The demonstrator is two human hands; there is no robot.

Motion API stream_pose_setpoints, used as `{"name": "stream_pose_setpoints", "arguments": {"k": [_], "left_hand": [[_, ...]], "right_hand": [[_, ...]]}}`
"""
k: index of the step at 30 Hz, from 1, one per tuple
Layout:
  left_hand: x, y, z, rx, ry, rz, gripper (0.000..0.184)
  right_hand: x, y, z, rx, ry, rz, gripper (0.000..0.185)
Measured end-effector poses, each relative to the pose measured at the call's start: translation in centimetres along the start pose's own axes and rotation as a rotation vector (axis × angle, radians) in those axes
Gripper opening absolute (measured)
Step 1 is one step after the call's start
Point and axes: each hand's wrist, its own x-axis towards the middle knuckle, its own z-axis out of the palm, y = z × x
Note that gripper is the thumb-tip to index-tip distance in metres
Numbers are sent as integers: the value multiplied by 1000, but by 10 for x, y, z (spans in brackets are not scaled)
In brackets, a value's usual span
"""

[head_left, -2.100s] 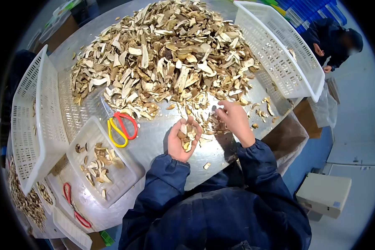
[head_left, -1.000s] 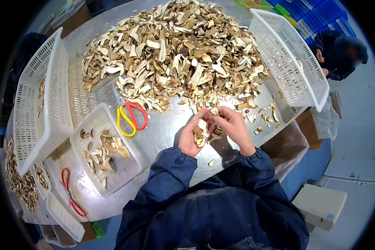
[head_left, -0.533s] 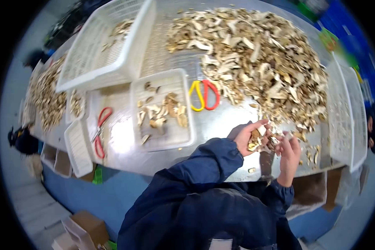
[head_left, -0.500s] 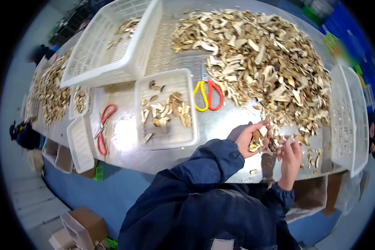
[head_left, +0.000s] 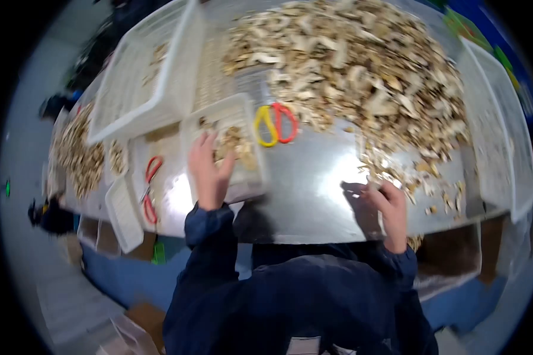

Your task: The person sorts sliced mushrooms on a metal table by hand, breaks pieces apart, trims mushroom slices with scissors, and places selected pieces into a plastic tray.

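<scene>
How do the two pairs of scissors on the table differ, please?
The yellow-and-red scissors have one yellow and one red loop; the red-handled scissors have two red ones.
The first pair's loops sit side by side; the second's lie well apart.
The first lies right of the white tray, the second left of it.
Neither is held.

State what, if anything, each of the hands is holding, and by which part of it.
Left hand: open over the shallow tray, no held thing visible. Right hand: fingers curled by the pile of slices; blur hides whether they hold a piece.
</scene>
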Motion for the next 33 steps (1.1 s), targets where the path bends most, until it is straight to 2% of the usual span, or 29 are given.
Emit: {"name": "stream_pose_setpoints", "arguments": {"k": [2, 5, 7, 10, 13, 14, 16, 17, 20, 27, 30, 32, 33], "left_hand": [[4, 40, 1, -358, -174, -67, 43], [-18, 107, 32, -1141, -637, -118, 49], [-30, 160, 39, -1408, -796, -209, 45], [-37, 211, 40, -1624, -919, -379, 40], [-44, 230, 50, -1525, -705, -279, 28], [-43, 231, 53, -1480, -641, -254, 25], [-35, 220, 60, -1124, -576, 162, 23], [-31, 215, 63, -929, -519, 352, 21], [-28, 208, 72, -901, -746, 484, 23], [-26, 214, 87, -883, -914, 531, 28], [-24, 219, 90, -965, -1036, 403, 30], [-36, 218, 91, -1334, -1284, 15, 35], [-39, 216, 93, -1506, -1385, -197, 37]], "right_hand": [[0, 5, 7, 76, 14, -89, 13], [-8, 12, 9, -191, 130, -288, 13], [-14, 1, 15, -300, 235, -437, 16], [-21, 6, 13, -445, 367, -595, 19], [-29, 6, 2, -530, 377, -636, 22], [-31, 8, 0, -458, 414, -606, 19], [-40, 7, -9, -340, 366, -374, 15], [-41, 5, -14, -308, 316, -367, 14], [-43, 4, -24, -281, 184, -345, 13], [-36, 15, -36, -434, 182, -261, 12], [-31, 13, -39, -414, 275, -163, 12], [-26, 7, -54, -348, 397, -81, 11], [-17, 16, -68, -472, 541, -163, 12]]}}
